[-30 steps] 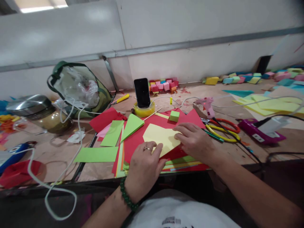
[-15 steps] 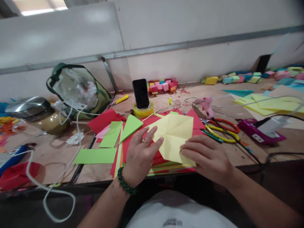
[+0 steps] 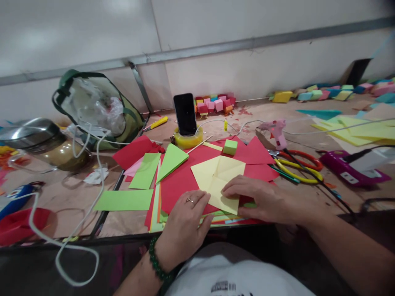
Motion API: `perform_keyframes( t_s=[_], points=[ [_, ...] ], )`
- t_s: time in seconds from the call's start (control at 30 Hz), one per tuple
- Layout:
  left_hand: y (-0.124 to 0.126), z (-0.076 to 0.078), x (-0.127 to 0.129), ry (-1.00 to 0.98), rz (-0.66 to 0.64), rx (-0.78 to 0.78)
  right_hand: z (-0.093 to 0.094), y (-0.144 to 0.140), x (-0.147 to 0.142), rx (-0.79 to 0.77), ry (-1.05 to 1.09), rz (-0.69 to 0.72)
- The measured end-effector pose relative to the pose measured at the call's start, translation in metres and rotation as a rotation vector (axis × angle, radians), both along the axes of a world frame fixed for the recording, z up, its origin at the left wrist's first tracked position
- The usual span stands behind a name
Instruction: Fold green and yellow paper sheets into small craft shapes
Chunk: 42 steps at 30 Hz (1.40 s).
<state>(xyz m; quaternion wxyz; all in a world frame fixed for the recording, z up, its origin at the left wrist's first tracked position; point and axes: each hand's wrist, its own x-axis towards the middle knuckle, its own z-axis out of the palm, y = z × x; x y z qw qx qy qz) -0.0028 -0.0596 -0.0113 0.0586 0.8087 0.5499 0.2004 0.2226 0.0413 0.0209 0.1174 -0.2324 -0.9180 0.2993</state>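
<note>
A creased pale yellow paper (image 3: 217, 172) lies tilted over a stack of red sheets (image 3: 177, 181). My right hand (image 3: 257, 197) pinches its right edge, fingers on top and thumb lower down near the edge. My left hand (image 3: 187, 224) rests at the lower left side of the paper, fingertips touching it and thumb held apart; it grips nothing. Behind the paper sits a small green paper cube (image 3: 230, 146). To the left are a folded green paper (image 3: 170, 161) and flat green strips (image 3: 124, 200).
A phone (image 3: 185, 114) leans upright on a yellow tape roll (image 3: 189, 139). At right are a pink glue gun (image 3: 276, 133), scissors (image 3: 300, 168) and a purple power strip (image 3: 350, 170). A glass jar (image 3: 58, 154), bag (image 3: 132, 119) and white cable (image 3: 64, 246) lie left.
The yellow paper has turned and come down lower. My left hand has slid off its middle toward me, uncovering red sheets. The green cube behind it shows fully now.
</note>
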Motion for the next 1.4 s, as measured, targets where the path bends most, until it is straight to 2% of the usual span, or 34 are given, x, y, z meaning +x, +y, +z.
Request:
perform_keyframes(
  t_s=[0.2,0.3,0.4,0.6,0.9,1.4],
  points=[
    [0.001,-0.003,0.000,0.004,0.020,-0.012,0.003,0.018,-0.003,-0.163,-0.003,-0.013],
    [0.002,-0.003,0.000,-0.010,0.031,-0.011,-0.003,0.023,-0.010,-0.178,0.000,-0.138],
    [0.001,-0.004,0.000,-0.049,0.025,0.015,-0.013,0.025,-0.018,-0.123,0.039,-0.279],
    [0.001,-0.007,-0.001,-0.097,0.014,0.091,-0.031,0.026,-0.027,0.026,0.045,-0.387],
    [0.002,-0.006,-0.002,-0.057,-0.014,0.096,-0.029,0.021,-0.031,0.129,0.036,-0.395],
    [0.003,-0.003,-0.003,-0.069,-0.015,0.078,-0.030,0.019,-0.032,0.179,0.017,-0.407]
  ],
)
